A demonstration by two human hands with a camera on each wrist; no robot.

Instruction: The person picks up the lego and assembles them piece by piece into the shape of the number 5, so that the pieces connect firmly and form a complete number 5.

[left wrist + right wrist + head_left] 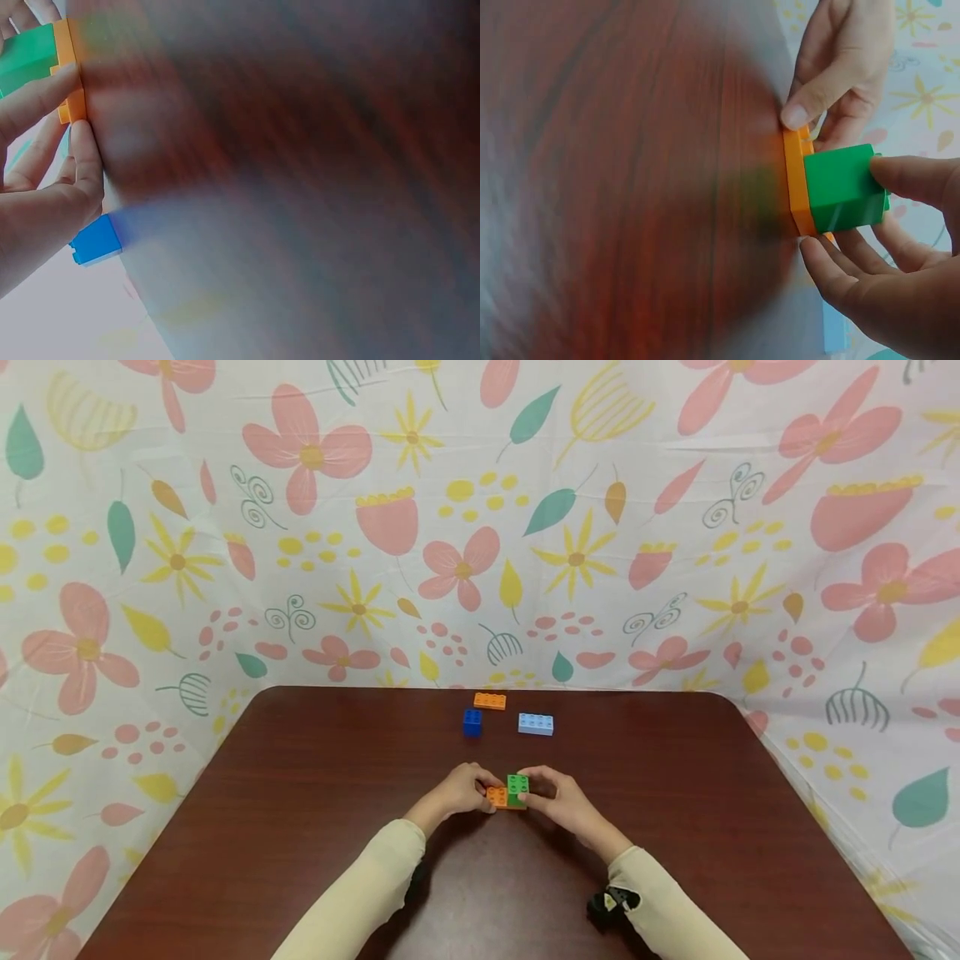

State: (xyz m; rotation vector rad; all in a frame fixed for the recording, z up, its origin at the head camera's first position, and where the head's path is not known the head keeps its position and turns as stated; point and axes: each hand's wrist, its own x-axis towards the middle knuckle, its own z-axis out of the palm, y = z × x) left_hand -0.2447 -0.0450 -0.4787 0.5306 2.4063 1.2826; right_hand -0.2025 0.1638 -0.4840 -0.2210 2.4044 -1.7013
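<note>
A flat orange brick (497, 797) lies on the table with a green brick (517, 787) standing on its right part. The left hand (461, 790) pinches the orange brick's left end between thumb and fingers; the left wrist view shows that grip on the orange brick (76, 105) too. The right hand (564, 803) holds the green brick, thumb on the near side and fingers beyond. In the right wrist view one fingertip of the right hand (900, 247) is at the lower end of the orange brick (798, 180), and another digit presses the green brick (845, 187).
Farther back on the brown table (337, 760) are a dark blue brick (472, 722), a second flat orange brick (490, 701) and a light blue brick (536, 724). A flower-patterned cloth (465, 635) hangs behind the table's back edge.
</note>
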